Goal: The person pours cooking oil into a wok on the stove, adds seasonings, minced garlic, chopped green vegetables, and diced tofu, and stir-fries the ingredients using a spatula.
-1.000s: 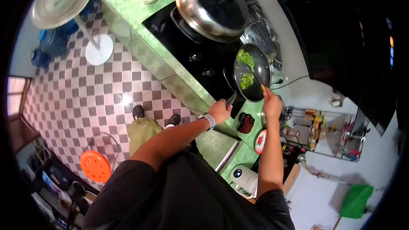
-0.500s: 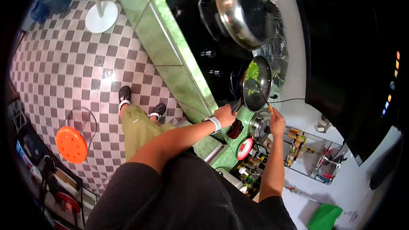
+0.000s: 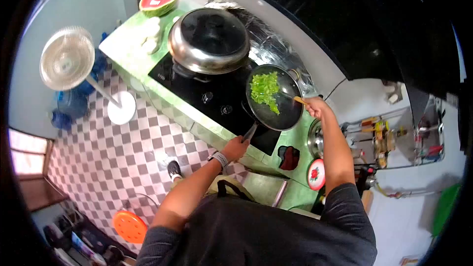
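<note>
A dark wok [image 3: 278,116] sits on the black stovetop [image 3: 189,88] with chopped green leaves [image 3: 265,90] gathered in its far left part. My left hand [image 3: 235,149], with a watch on its wrist, is closed round the wok's handle [image 3: 250,131]. My right hand [image 3: 317,107] grips the wooden end of a spatula [image 3: 299,100], whose metal part reaches into the wok beside the leaves. Left of the wok stands a large steel pot [image 3: 209,42] with a glass lid on.
A watermelon piece [image 3: 157,4] lies at the counter's far end. Near my right forearm are a dark red mat [image 3: 288,157], a floral plate [image 3: 317,174] and a glass lid [image 3: 315,138]. A fan [image 3: 67,59] and orange stool [image 3: 129,226] stand on the floor.
The view has swung, bringing the watermelon and fan into sight. The leaves, earlier in separate clumps, now lie spread together on the wok's left side. Both hands keep their holds.
</note>
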